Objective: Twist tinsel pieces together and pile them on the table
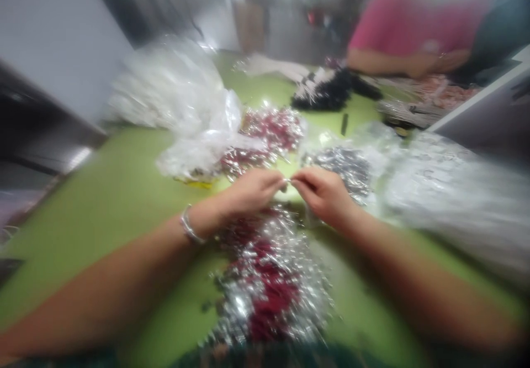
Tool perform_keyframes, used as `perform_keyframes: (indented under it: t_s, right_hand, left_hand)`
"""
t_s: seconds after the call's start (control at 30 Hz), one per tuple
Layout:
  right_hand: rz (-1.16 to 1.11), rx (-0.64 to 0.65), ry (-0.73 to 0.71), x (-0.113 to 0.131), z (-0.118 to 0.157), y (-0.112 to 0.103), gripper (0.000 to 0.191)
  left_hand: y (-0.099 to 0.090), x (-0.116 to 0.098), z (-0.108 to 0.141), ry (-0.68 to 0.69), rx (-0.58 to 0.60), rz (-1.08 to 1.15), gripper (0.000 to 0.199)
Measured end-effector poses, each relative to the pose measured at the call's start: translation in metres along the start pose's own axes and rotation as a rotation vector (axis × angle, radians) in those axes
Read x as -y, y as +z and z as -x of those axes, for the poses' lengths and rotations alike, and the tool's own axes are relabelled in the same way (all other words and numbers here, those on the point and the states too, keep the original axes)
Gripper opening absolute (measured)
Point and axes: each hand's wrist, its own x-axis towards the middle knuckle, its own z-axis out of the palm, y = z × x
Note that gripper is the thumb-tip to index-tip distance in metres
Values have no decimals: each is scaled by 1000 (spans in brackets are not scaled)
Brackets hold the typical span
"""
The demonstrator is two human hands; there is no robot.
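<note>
My left hand [259,191] and my right hand [325,192] meet at the middle of the view, fingertips pinched and nearly touching. Between them is a tiny pale piece [287,180], too small and blurred to name. Below my hands a large heap of dark red and silvery small parts [273,285] lies on the green table [103,191]. A second red and silvery heap [273,130] sits just beyond them. Past my right hand lies a pile of grey, shiny pieces [345,166] on clear plastic.
Clear plastic bags [178,92] are bunched at the back left, and another large bag [459,191] lies at the right. A black and white bundle [323,89] lies farther back. Across the table is a person in a pink top [418,20], forearms near peach-coloured pieces [447,94].
</note>
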Motion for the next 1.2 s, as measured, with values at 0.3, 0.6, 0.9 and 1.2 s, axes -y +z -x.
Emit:
perform_keyframes:
  t_s: [0.3, 0.6, 0.9, 1.2]
  right_hand:
    - [-109, 253, 244, 11, -7, -13, 23]
    - [117, 104, 112, -7, -7, -9, 20]
    - [83, 627, -14, 30, 10, 10, 19]
    - [233, 704, -144, 34, 9, 12, 12]
  left_hand:
    - [-6, -7, 1, 257, 89, -506, 13]
    - [6, -31, 20, 29, 155, -455, 31]
    - [-11, -52, 51, 142, 404, -322, 17]
    - [-54, 16, 24, 91, 128, -538, 24]
